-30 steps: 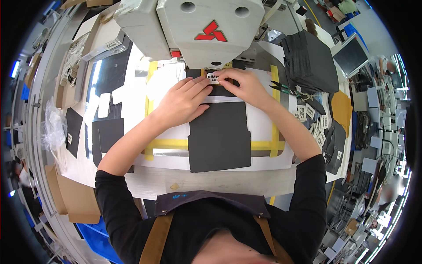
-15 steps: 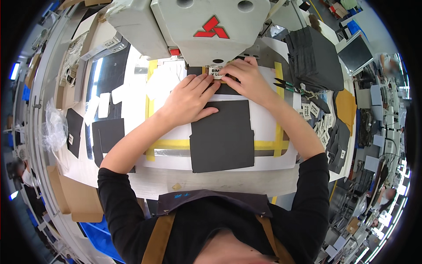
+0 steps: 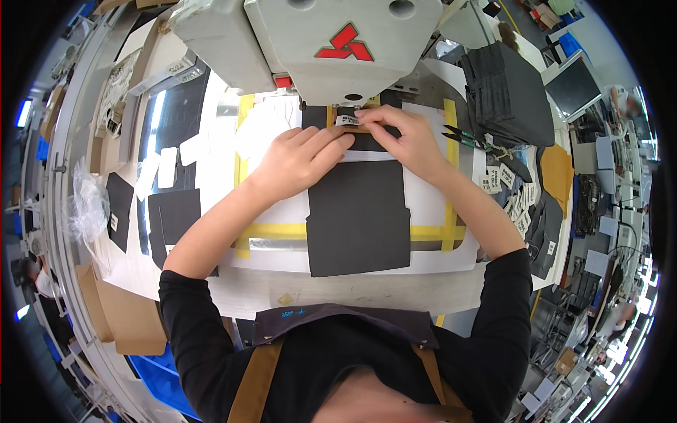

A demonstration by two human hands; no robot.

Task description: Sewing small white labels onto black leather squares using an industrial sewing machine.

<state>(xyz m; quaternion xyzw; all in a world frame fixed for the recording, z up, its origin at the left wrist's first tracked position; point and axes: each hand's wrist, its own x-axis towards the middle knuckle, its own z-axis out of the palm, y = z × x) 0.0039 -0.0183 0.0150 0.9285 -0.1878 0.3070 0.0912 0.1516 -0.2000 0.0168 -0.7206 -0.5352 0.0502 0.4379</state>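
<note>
Under the head of a large grey sewing machine (image 3: pixel 384 74) lies a small white printed label (image 3: pixel 346 120), inside an orange-yellow frame. My right hand (image 3: pixel 412 141) comes in from the right and pinches the label's right end between thumb and fingertips. The label looks slightly bent. My left hand (image 3: pixel 293 163) lies flat to the left, fingers stretched and fingertips near the frame's lower edge; it holds nothing. A flat black fabric panel (image 3: pixel 358 218) extends toward me below both hands. The machine hides whatever is behind the label.
Green-handled snips (image 3: pixel 465 137) lie right of my hand, near loose labels (image 3: pixel 522 197) and a stack of black pieces (image 3: pixel 504 95). Yellow tape (image 3: pixel 448 183) borders the white work sheet. At left are black pieces (image 3: pixel 176 218), a cardboard tray (image 3: pixel 134 106) and clear plastic (image 3: pixel 88 204).
My right hand has drawn back slightly, its fingers now pinching the label, which has bent. The left hand has shifted a little, its thumb no longer stretched across the panel.
</note>
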